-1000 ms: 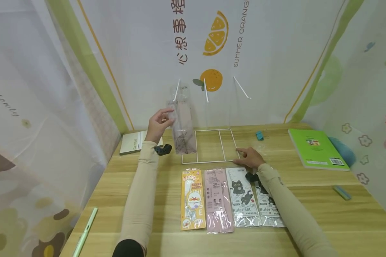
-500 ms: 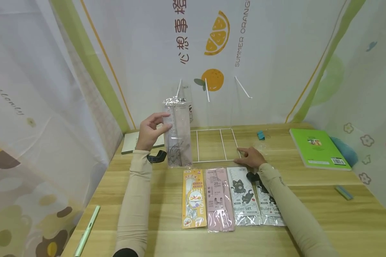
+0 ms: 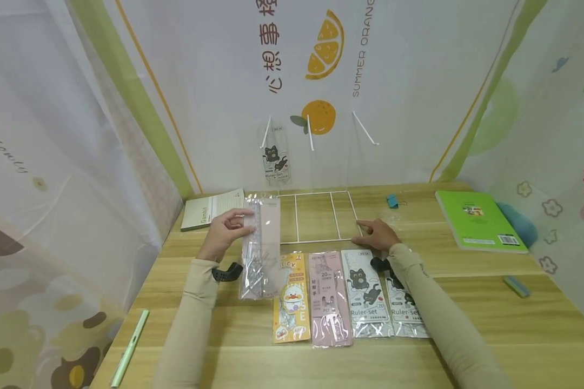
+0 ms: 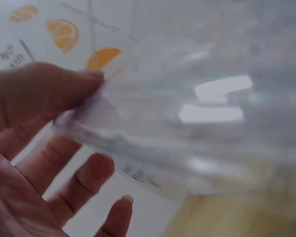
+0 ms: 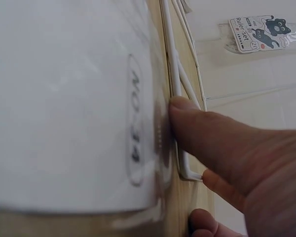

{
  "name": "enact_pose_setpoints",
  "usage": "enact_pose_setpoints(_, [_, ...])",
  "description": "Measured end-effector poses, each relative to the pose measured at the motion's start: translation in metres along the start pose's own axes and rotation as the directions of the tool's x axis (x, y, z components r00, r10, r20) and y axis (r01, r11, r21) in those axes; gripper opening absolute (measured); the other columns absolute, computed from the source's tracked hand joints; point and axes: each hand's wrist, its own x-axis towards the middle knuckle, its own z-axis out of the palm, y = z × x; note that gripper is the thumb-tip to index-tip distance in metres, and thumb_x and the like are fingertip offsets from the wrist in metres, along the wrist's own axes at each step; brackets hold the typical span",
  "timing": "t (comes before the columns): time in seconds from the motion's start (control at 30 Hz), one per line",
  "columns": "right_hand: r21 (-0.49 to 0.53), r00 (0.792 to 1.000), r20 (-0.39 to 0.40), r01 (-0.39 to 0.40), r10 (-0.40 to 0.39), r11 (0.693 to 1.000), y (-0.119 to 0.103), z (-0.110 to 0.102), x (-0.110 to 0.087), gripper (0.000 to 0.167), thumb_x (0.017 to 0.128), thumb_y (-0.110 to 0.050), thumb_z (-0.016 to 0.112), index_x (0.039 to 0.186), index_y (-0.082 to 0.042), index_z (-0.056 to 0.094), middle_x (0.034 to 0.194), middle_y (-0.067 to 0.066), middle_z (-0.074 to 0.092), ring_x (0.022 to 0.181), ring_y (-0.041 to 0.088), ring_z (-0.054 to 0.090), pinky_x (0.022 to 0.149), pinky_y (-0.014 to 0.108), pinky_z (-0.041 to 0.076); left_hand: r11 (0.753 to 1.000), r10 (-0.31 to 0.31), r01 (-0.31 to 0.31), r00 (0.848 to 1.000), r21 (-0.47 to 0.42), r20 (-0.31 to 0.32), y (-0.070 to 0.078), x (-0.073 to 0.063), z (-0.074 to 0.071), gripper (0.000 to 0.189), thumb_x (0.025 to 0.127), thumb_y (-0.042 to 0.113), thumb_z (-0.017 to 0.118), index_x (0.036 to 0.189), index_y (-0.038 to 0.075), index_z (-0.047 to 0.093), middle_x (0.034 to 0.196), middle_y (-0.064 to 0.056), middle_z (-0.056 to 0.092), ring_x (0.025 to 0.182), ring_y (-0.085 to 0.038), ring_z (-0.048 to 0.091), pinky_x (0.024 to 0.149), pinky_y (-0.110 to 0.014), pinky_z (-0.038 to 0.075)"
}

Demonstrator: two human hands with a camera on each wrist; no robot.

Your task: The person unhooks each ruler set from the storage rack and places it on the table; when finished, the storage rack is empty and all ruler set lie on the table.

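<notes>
My left hand [image 3: 222, 236] pinches the left edge of a clear-and-pink packet with a ruler set [image 3: 261, 248], held tilted over the table, left of the yellow duck packet [image 3: 292, 302]. In the left wrist view the thumb lies on one side of its shiny plastic, which is blurred. My right hand [image 3: 378, 236] holds the front right corner of a white wire rack [image 3: 316, 241], with thumb and index finger on its base wires. Behind, a cat ruler-set packet [image 3: 276, 162] hangs on the rack's left hook [image 3: 266, 131].
In front of the rack lie a pink packet [image 3: 330, 302] and two cat ruler-set packets [image 3: 367, 294], one partly under my right arm. Around them are a notepad [image 3: 199, 212], a green book [image 3: 479, 221], a blue clip [image 3: 392, 201], an eraser-like block [image 3: 517, 287] and a green pen-like stick [image 3: 130, 348].
My left hand has drawn the clear-and-pink packet down and towards me, away from the left hook, uncovering the hanging cat packet. My right hand stays at the rack's corner.
</notes>
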Motion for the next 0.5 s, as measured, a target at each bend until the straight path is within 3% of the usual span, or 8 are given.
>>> enact_pose_setpoints(0.1, [0.009, 1.0, 0.007, 0.0, 0.0, 1.0, -0.002, 0.0, -0.002, 0.075, 0.085, -0.036, 0.081, 0.146, -0.004, 0.05, 0.094, 0.013, 0.048, 0.08, 0.023, 0.045, 0.068, 0.031, 0.038, 0.987, -0.147, 0.147, 0.989, 0.066, -0.004, -0.022, -0.021, -0.004, 0.045, 0.085, 0.001, 0.078, 0.125, -0.01, 0.06, 0.074, 0.004, 0.068, 0.07, -0.006, 0.061, 0.075, -0.021, 0.053])
enact_pose_setpoints(0.2, [0.008, 1.0, 0.009, 0.002, -0.002, 1.0, -0.003, 0.0, -0.004, 0.076, 0.085, -0.036, 0.081, 0.146, -0.003, 0.05, 0.093, 0.013, 0.048, 0.08, 0.023, 0.044, 0.068, 0.031, 0.037, 0.952, -0.282, 0.281, 0.959, 0.122, -0.017, -0.038, -0.042, -0.007, 0.044, 0.085, 0.001, 0.077, 0.125, -0.008, 0.061, 0.066, 0.007, 0.06, 0.066, -0.006, 0.055, 0.068, -0.02, 0.049])
enact_pose_setpoints(0.27, [0.001, 1.0, 0.005, 0.0, 0.0, 1.0, -0.003, 0.0, -0.005, 0.075, 0.085, -0.036, 0.082, 0.146, -0.004, 0.051, 0.093, 0.013, 0.048, 0.081, 0.023, 0.044, 0.069, 0.031, 0.037, 0.924, -0.354, 0.355, 0.935, 0.14, -0.033, -0.046, -0.054, -0.009, 0.043, 0.084, 0.0, 0.077, 0.124, -0.007, 0.063, 0.063, 0.007, 0.055, 0.06, -0.006, 0.05, 0.057, -0.019, 0.043])
enact_pose_setpoints(0.4, [-0.014, 1.0, -0.005, 0.018, -0.018, 1.0, 0.0, -0.001, -0.002, 0.075, 0.084, -0.037, 0.082, 0.145, -0.004, 0.052, 0.093, 0.013, 0.049, 0.08, 0.024, 0.044, 0.068, 0.031, 0.038, 0.885, -0.426, 0.426, 0.904, 0.186, -0.04, -0.053, -0.066, -0.007, 0.042, 0.083, 0.0, 0.077, 0.123, -0.005, 0.064, 0.061, 0.006, 0.054, 0.057, -0.007, 0.046, 0.051, -0.019, 0.034])
enact_pose_setpoints(0.5, [-0.032, 1.0, -0.009, 0.027, -0.027, 0.999, 0.004, 0.002, 0.003, 0.075, 0.084, -0.037, 0.082, 0.145, -0.005, 0.052, 0.094, 0.014, 0.05, 0.081, 0.024, 0.045, 0.069, 0.031, 0.038, 0.871, -0.427, 0.43, 0.902, 0.237, -0.068, -0.057, -0.071, -0.005, 0.039, 0.083, -0.001, 0.077, 0.12, -0.004, 0.067, 0.062, 0.005, 0.052, 0.058, -0.008, 0.044, 0.051, -0.019, 0.032])
